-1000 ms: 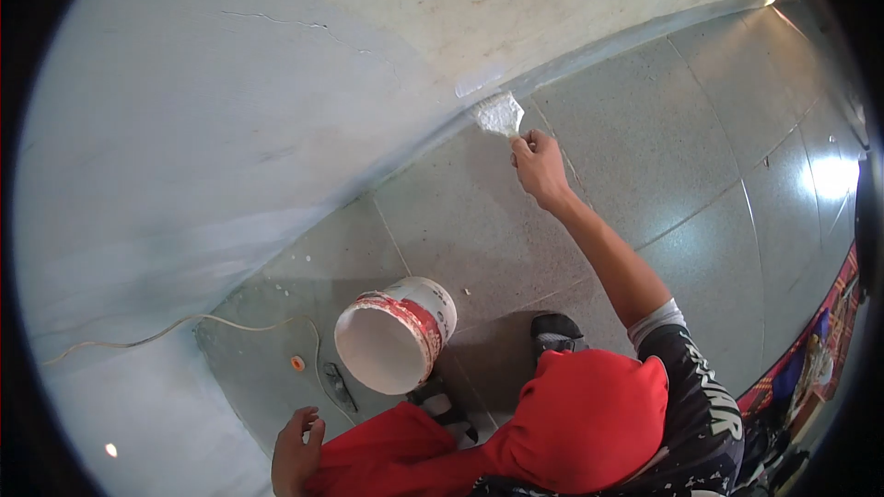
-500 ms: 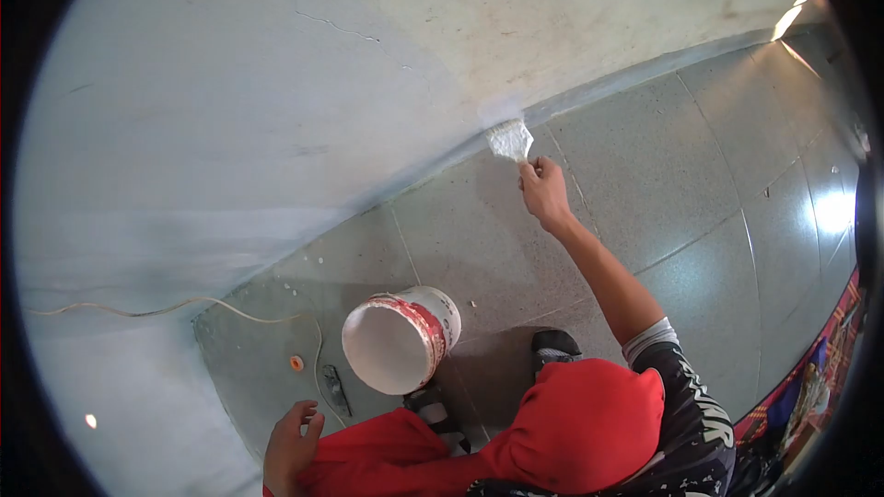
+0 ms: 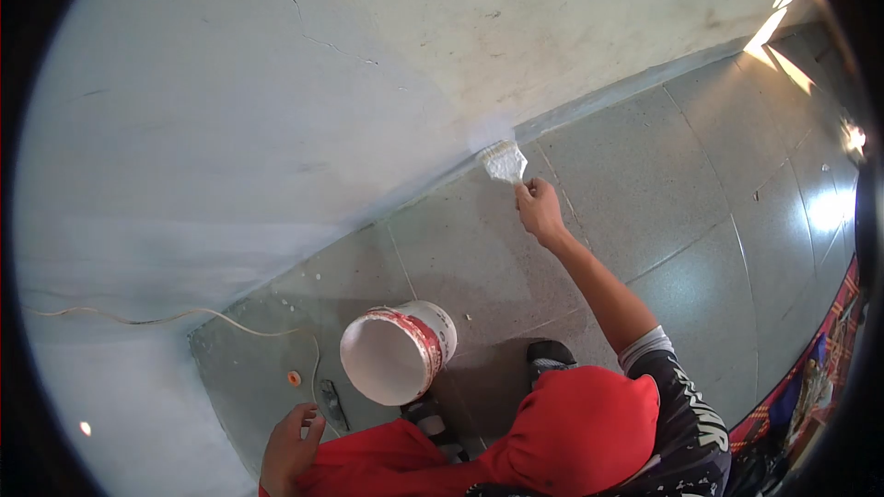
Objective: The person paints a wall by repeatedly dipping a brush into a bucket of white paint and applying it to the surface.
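Note:
My right hand (image 3: 540, 209) grips the handle of a wide paintbrush (image 3: 505, 164) smeared with white paint. The bristles are at the foot of the pale wall (image 3: 304, 110), where it meets the floor, beside a fresh whitish patch (image 3: 491, 132). Over my left knee, my left hand (image 3: 293, 442) hangs loosely with fingers a little apart and nothing in it. Between my arms a white paint bucket (image 3: 442, 322) with a red band stands by my feet, its mouth toward me; its inner wall looks white.
A thin pale cable (image 3: 221, 316) runs from the wall across the tiled floor (image 3: 645, 184). Near my left hand lie a dark tool-like object (image 3: 333, 405) and a small orange ring (image 3: 294, 377). Patterned red cloth (image 3: 833, 322) edges the right side. Cracks mark the upper wall.
The brush and my right hand appear slightly lower and to the left, and the view has shifted a little. My left hand keeps nearly the same place on the knee.

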Action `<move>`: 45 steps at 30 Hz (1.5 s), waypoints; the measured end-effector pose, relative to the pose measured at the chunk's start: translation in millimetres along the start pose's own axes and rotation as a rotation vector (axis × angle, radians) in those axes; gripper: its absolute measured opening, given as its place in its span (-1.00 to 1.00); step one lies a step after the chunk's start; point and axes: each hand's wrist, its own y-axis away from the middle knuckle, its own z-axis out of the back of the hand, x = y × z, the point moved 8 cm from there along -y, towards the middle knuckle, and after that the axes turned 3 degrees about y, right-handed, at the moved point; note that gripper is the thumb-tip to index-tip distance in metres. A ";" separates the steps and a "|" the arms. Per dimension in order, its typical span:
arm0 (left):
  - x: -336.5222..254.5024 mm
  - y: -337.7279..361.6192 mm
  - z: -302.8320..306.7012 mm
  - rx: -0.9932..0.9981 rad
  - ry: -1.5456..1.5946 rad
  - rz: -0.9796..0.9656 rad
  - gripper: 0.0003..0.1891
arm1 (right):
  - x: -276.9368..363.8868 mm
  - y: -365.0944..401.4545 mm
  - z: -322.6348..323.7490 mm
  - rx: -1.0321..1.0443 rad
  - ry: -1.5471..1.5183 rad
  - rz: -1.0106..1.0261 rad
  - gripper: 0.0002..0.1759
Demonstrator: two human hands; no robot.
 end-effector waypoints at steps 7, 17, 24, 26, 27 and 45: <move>-2.8 -5.3 -0.9 -0.016 0.002 0.007 -0.64 | 158.3 60.4 30.0 0.082 -0.199 0.252 -0.70; -46.4 14.2 13.2 -0.035 0.122 -0.263 -0.60 | 101.9 43.6 28.4 -0.005 -0.155 0.262 -0.74; -65.7 29.6 0.5 0.108 0.209 -0.439 -0.58 | 165.3 51.6 25.3 0.151 -0.242 -0.002 -0.82; -62.7 26.9 7.0 0.042 0.201 -0.507 -0.57 | 233.2 78.2 28.8 0.204 -0.215 0.048 -0.80; -57.4 24.0 8.1 0.029 0.220 -0.532 -0.56 | 259.2 92.7 32.9 0.222 -0.180 0.063 -0.78; -30.9 28.0 9.8 0.061 0.193 -0.677 -0.58 | 48.0 20.8 -28.7 0.157 -0.149 -0.091 -0.70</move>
